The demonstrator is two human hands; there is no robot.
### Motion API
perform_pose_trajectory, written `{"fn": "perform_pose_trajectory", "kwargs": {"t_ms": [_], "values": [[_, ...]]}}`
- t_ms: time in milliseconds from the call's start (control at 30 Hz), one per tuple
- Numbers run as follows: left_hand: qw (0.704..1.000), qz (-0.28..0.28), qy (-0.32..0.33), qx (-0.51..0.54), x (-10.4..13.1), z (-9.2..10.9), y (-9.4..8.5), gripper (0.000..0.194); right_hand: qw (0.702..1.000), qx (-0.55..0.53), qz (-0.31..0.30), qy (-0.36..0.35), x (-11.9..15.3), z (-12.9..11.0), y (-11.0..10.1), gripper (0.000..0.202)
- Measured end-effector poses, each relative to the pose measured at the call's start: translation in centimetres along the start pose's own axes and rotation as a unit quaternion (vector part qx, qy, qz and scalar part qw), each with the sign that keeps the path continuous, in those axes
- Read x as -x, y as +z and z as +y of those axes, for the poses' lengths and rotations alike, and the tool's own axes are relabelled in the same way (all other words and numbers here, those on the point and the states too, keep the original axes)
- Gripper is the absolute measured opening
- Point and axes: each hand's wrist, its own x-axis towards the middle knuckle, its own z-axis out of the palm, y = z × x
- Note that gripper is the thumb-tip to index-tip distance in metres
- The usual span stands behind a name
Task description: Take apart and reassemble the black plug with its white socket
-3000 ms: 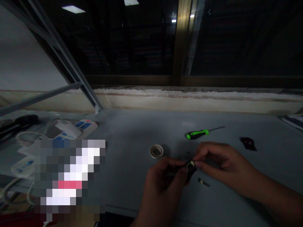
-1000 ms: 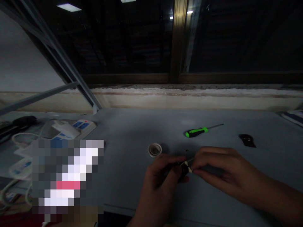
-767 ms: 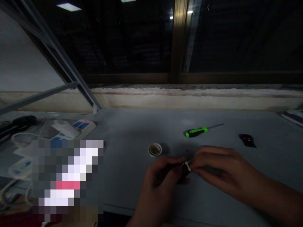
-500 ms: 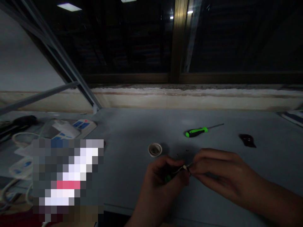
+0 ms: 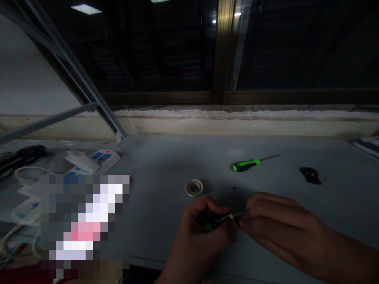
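My left hand (image 5: 204, 232) is closed around a small dark piece with a green end (image 5: 208, 226). A thin pale strand, perhaps a wire, runs along it to a cream-coloured bit (image 5: 231, 216) by the thumb tip. The fingers of my right hand (image 5: 275, 223) are pinched together at the far end of that piece, near a thin greyish part. What they grip is hidden by the fingers and the dim light. Just beyond the hands, two tiny dark bits (image 5: 234, 188) lie on the grey table (image 5: 160, 213).
A small round white container (image 5: 194, 187) stands left of the hands. Behind lies a green and black screwdriver (image 5: 246, 165), with a flat dark piece (image 5: 310, 175) to the right. A power strip (image 5: 108, 157) with plugs and cables fills the left side, beside a blurred-out area.
My right hand has shifted slightly down and right, showing more of the thin grey part between the hands. The left hand has tilted a little; the piece stays in it.
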Motion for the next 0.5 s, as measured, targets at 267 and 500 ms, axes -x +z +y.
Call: {"fn": "perform_pose_trajectory", "kwargs": {"t_ms": [267,500], "values": [[1.0,0.008,0.015,-0.023,0.0,-0.3,-0.2,0.026,0.994,0.102,-0.007,-0.029,-0.3,-0.5,0.0,0.029],[0.998,-0.016,0.061,-0.014,-0.7,-0.7,0.1,0.017,0.999,-0.001,0.041,0.018,-0.4,1.4,-1.2,0.018]]}}
